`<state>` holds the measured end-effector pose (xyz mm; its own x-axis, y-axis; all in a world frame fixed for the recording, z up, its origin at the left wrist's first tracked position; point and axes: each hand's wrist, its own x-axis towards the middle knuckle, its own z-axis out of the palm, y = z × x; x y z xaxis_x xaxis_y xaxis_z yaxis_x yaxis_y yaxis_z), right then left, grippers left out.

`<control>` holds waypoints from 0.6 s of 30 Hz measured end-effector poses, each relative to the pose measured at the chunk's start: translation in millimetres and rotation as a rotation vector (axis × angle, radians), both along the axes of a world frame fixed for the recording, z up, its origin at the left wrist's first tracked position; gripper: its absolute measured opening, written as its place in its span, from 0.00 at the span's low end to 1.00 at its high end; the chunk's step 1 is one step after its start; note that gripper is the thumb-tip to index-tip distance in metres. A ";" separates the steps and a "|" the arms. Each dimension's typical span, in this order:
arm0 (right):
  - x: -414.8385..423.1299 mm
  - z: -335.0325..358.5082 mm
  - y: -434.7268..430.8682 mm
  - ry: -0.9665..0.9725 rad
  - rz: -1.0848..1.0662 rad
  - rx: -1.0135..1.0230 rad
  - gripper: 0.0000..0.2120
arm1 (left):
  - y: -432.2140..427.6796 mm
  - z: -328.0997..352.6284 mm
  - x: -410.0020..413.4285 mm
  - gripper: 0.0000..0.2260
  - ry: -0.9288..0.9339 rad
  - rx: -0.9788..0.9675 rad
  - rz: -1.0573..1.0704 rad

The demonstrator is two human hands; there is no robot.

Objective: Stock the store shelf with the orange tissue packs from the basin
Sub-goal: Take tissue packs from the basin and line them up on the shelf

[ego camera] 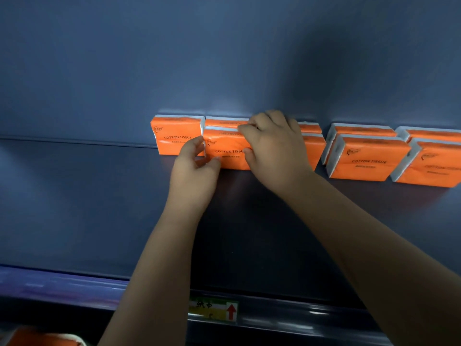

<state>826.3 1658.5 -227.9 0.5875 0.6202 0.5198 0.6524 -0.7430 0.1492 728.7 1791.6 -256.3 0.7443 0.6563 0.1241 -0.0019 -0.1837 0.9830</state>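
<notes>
Head view: at least seven orange plastic-wrapped tissue packs [369, 158] on dark blue metal shelf [99, 208]; fronts read "COTTON TISSUE".
Left hand [197, 168]: fingers pinch front pack [229, 156] at its left end.
Right hand [274, 148]: fingers curled over front pack's top; four packs right of it.

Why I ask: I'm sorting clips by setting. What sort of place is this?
Probably a shop: a dark shelf holds rows of identical orange tissue packs, and a label with a red arrow sits on its front edge.
</notes>
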 end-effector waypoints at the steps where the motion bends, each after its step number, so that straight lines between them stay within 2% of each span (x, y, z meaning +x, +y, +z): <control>1: -1.4 0.5 -0.2 -0.004 0.004 -0.003 0.18 | -1.0 1.3 -0.9 0.22 0.013 0.029 0.013; 3: -6.9 2.9 -1.1 -0.001 0.026 0.020 0.24 | -1.1 2.5 -3.0 0.21 0.027 0.140 0.050; 6: -22.0 9.8 -1.7 0.051 0.066 0.103 0.28 | 1.1 2.0 -8.3 0.24 0.104 0.580 0.135; 8: -33.0 13.7 -1.1 0.105 0.088 0.153 0.29 | -2.1 6.2 -15.0 0.27 0.219 0.744 0.185; 11: -47.2 13.6 -0.7 0.220 0.105 0.197 0.31 | -9.4 14.2 -25.6 0.30 0.321 0.828 0.226; 14: -61.0 11.6 -2.3 0.345 0.117 0.233 0.31 | -10.9 17.2 -38.6 0.31 0.418 0.763 0.270; 18: -89.5 17.0 3.4 0.378 0.140 0.171 0.31 | -2.5 19.0 -79.0 0.33 0.479 0.784 0.303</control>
